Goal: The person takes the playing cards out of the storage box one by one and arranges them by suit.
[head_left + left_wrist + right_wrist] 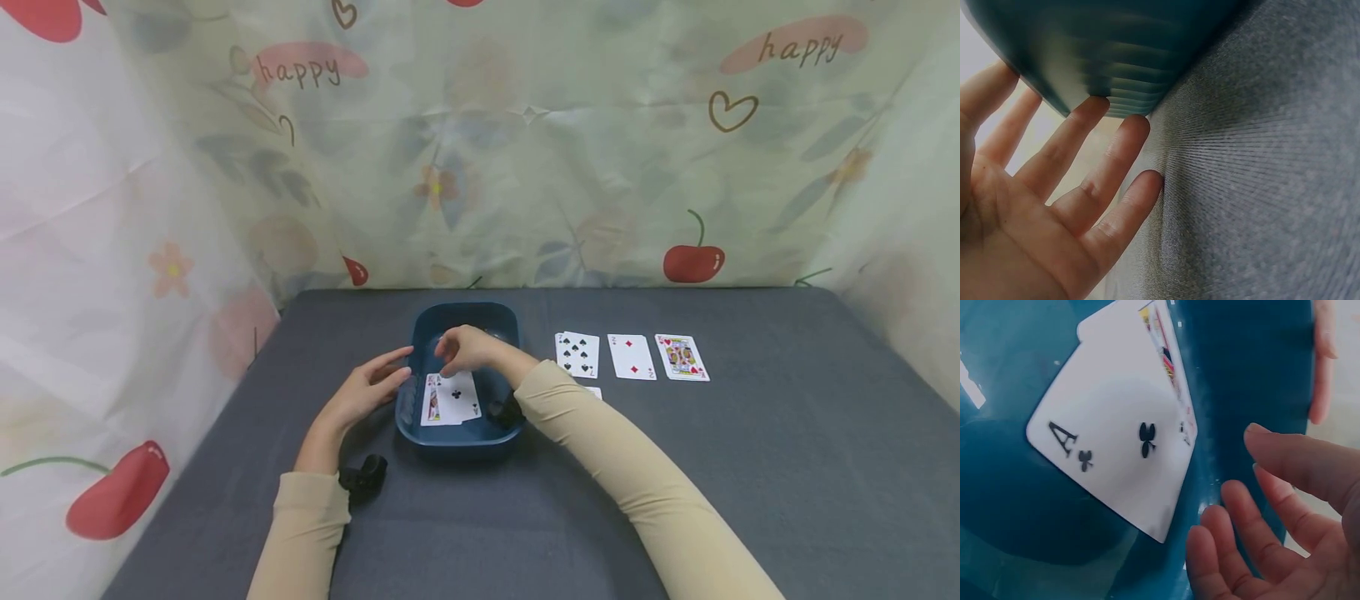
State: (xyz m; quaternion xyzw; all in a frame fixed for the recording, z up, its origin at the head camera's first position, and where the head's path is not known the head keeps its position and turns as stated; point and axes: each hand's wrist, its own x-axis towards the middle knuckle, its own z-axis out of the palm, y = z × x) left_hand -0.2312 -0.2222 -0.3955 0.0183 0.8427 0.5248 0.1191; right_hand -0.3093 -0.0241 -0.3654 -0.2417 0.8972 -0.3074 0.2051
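Observation:
A dark blue plastic basin stands on the grey cloth. Inside it lie an ace of clubs and, partly under that, a face card. My left hand is at the basin's left side, its spread fingers against or close to the ribbed outer wall. Over the far half of the basin hovers my right hand, just beyond the cards. Its fingers are loosely bent, the thumb stands apart from them, and nothing is between them.
To the basin's right, face-up cards lie in a row: a seven of spades over another card, a two of diamonds and a red-suited face card. My right sleeve mostly covers another card. A patterned curtain hangs behind.

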